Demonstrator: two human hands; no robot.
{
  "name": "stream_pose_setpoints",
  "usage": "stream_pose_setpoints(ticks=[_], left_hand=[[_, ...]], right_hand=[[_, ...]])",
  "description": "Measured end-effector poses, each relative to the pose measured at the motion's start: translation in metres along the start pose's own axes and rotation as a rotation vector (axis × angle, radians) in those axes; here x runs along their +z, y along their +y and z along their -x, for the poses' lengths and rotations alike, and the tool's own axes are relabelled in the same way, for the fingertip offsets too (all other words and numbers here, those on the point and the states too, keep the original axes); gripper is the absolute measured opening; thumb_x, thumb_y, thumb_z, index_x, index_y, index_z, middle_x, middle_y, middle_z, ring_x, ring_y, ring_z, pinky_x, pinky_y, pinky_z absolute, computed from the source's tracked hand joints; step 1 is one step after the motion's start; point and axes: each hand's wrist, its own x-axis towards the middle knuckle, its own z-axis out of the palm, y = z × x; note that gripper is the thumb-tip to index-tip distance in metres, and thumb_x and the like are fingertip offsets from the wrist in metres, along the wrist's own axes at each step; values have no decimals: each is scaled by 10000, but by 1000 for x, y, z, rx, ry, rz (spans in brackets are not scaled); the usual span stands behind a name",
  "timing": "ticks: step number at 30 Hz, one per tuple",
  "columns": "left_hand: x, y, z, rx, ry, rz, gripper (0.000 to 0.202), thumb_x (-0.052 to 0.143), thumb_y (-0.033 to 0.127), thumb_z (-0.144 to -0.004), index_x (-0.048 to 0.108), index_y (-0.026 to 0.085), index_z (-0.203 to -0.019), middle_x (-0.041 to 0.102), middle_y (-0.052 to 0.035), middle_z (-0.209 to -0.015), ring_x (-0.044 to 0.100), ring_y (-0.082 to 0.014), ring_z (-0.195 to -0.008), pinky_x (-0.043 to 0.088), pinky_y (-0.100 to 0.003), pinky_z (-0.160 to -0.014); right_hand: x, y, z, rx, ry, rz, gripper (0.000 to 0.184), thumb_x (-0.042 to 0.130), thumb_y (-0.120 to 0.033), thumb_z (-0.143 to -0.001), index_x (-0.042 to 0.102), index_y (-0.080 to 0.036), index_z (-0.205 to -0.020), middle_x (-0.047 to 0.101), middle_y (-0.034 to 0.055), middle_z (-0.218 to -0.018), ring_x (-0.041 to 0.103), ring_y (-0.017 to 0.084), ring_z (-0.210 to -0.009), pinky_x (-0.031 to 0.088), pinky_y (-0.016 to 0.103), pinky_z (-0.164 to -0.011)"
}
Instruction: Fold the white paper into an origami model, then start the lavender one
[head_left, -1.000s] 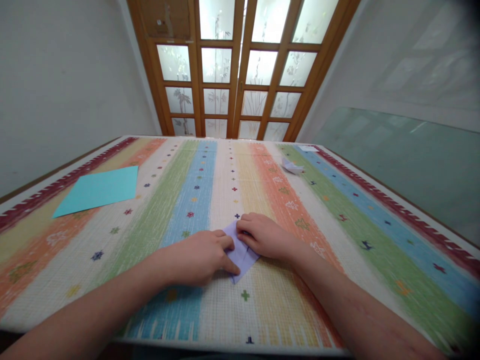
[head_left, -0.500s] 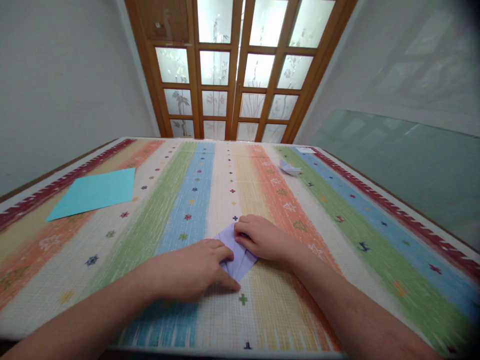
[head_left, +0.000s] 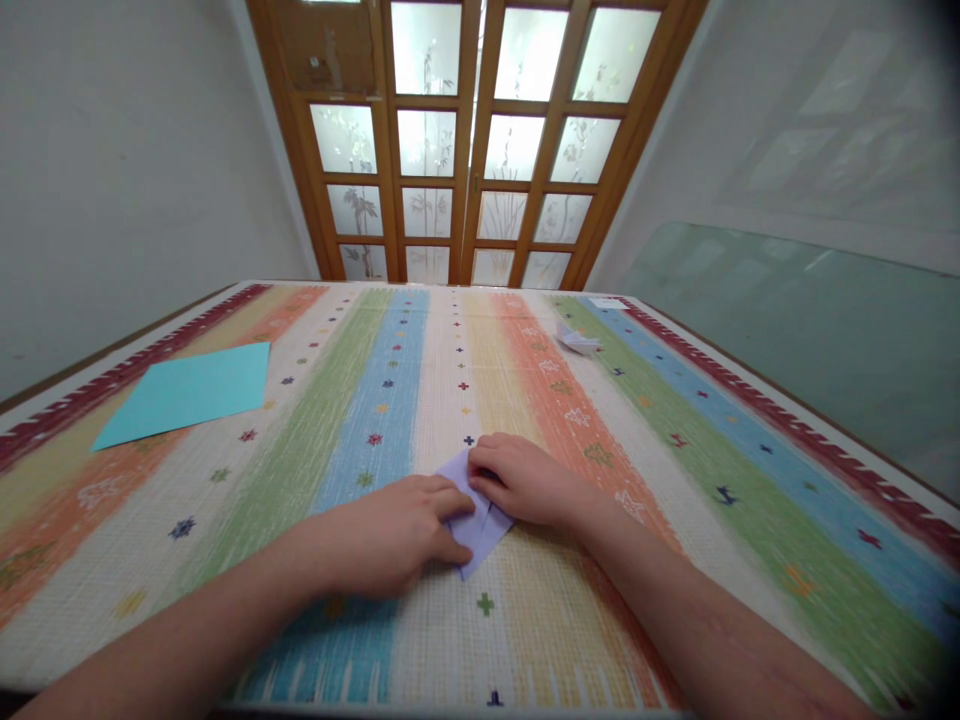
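A small folded piece of lilac origami paper [head_left: 481, 530] lies on the striped tablecloth in front of me, with crease lines showing on it. My left hand [head_left: 390, 535] grips its left side, thumb near the lower corner and fingers bent over the middle. At the upper right edge, my right hand [head_left: 529, 480] has its fingers curled closed on the sheet. Both hands cover parts of the paper, so its full outline is hidden.
A flat turquoise paper sheet [head_left: 191, 393] lies at the left of the table. Farther back on the right sits a pale folded paper piece [head_left: 577, 340]. A small white slip [head_left: 609, 303] is at the far right edge. Wooden glass-paned doors [head_left: 469, 150] stand behind the table.
My left thumb has drawn back slightly to the left and up, showing the lower corner of the lilac paper. My right hand has hardly moved.
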Motion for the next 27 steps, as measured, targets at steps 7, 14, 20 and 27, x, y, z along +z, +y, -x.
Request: stream_pose_setpoints(ticks=[7,14,20,27], left_hand=[[5,-13,-1,51,100,149,344,512,160,-892,704,296,-1143,626,-65,-1254,558,-251,-1168,405,-376,-984],[10,-13,-4,-10,117,104,328,514,208,-912,677,295,-1183,589,-69,-1305,544,-250,-1173,377,-405,-1015],[10,-10,-6,-19,140,85,297,498,234,-926,684,293,-1150,625,-70,-1199,564,-242,-1101,398,-389,-968],[9,-9,-8,22,139,32,354,505,238,-907,631,276,-1236,635,-81,-1169,566,-250,-1073,397,-398,-967]], right_hand=[[-1,-3,0,108,-34,2,115,565,-273,-886,633,-183,-861,647,52,-871,559,179,-826,373,282,-723],[1,0,2,182,-33,-10,138,604,-320,-870,634,-188,-842,639,48,-849,556,169,-777,364,267,-666],[1,4,3,205,-10,-12,194,586,-352,-894,639,-182,-816,644,48,-828,552,163,-749,350,263,-637],[2,5,2,243,-15,-13,217,608,-382,-887,644,-184,-804,648,45,-826,555,162,-746,341,260,-629]])
